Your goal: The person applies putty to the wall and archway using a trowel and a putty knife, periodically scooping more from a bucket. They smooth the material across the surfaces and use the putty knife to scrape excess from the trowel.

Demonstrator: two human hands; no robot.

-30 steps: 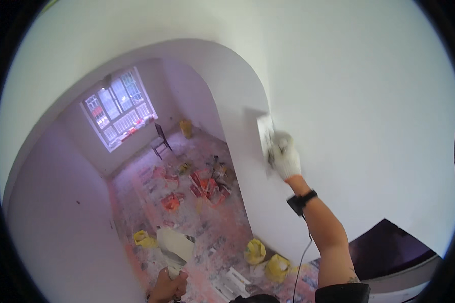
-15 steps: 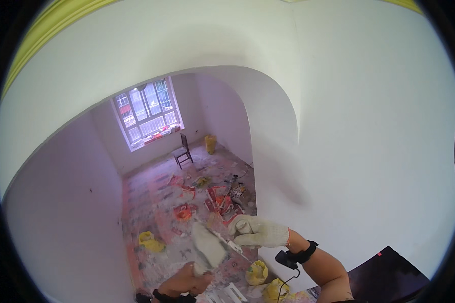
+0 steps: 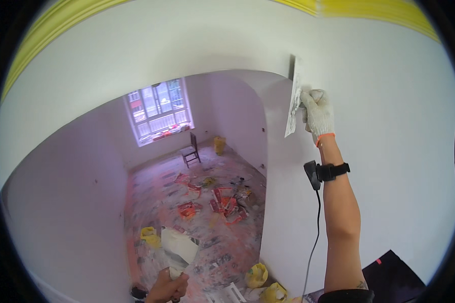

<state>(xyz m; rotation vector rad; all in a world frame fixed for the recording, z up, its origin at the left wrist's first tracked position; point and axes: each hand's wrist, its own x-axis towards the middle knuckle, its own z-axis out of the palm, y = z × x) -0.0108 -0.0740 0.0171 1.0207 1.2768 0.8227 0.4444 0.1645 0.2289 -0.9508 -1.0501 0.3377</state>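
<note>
My right hand (image 3: 318, 112), in a white knit glove with an orange cuff, is raised at the arch's right side. It grips a plastering trowel (image 3: 294, 96) whose long blade is seen nearly edge-on, with white plaster smeared along it. The blade is at the white wall (image 3: 369, 126) beside the arch's curve; whether it touches cannot be told. Low in view, my bare left hand (image 3: 168, 286) is closed round the handle of a plaster hawk (image 3: 179, 246), a broad pale board tilted away from me.
Through the arch lies a room with a stained floor (image 3: 222, 237), red bags (image 3: 225, 204), a yellow bag (image 3: 150, 236), a chair (image 3: 190, 151) and a window (image 3: 162, 108). Yellow buckets (image 3: 257, 275) stand below me. A dark panel (image 3: 394, 278) is at lower right. Yellow moulding (image 3: 369, 12) edges the ceiling.
My right hand has swung up from beside the hawk to the wall at the arch, bringing the trowel. My left hand and the hawk have shifted a little to the left.
</note>
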